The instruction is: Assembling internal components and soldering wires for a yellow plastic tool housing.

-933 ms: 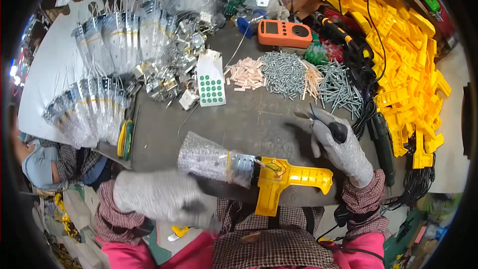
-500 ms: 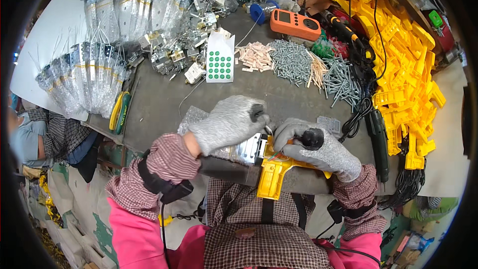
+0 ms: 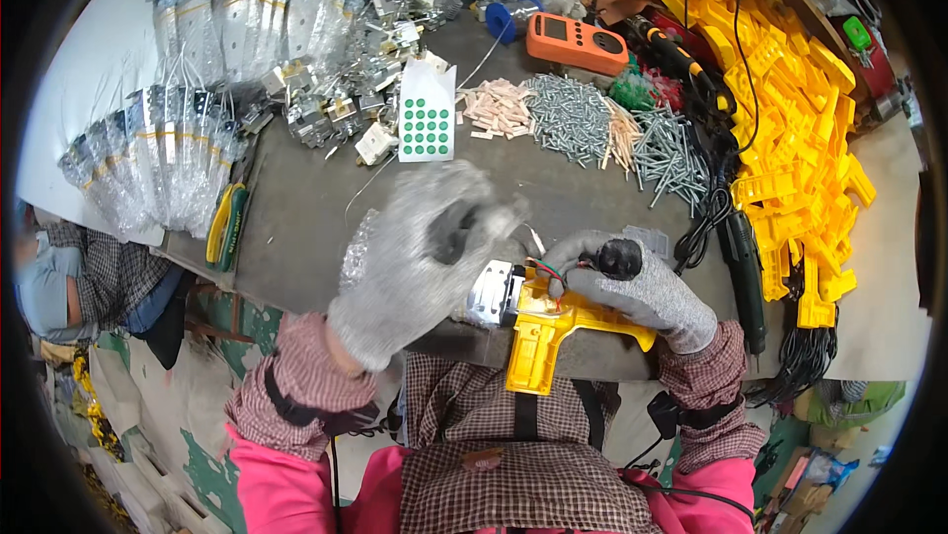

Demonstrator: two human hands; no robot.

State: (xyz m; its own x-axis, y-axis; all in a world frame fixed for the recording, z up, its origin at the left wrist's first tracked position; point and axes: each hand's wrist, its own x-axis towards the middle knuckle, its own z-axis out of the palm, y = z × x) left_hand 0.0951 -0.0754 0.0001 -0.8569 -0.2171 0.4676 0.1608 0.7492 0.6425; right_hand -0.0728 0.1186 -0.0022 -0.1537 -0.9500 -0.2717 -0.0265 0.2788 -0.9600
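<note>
A yellow pistol-shaped plastic housing half [image 3: 538, 351] lies at the bench's near edge, its handle pointing towards me. A shiny metal barrel [image 3: 488, 294] is fitted at its left end, partly behind my left hand. My right hand [image 3: 637, 287], in a grey glove, rests over the housing; its fingers are closed on thin red and green wires [image 3: 544, 267] that rise from it. Over the barrel, apart from the wires, is my left hand [image 3: 425, 247], also gloved; motion smears its fingers, so their hold cannot be made out. Clear bubble wrap [image 3: 358, 247] shows behind this hand.
Screws [image 3: 568, 119], pale small pieces [image 3: 499, 107] and a sheet of green round stickers [image 3: 427, 124] lie beyond my hands. Yellow housings [image 3: 790, 139] pile up at right, beside a dark electric screwdriver [image 3: 743, 282]. Wrapped metal parts [image 3: 163, 154] and pliers [image 3: 227, 226] are at left.
My left hand has drawn back from the wires, leftward and nearer to me, uncovering wire ends. My right hand stays at the housing, and the whole view has shifted slightly.
</note>
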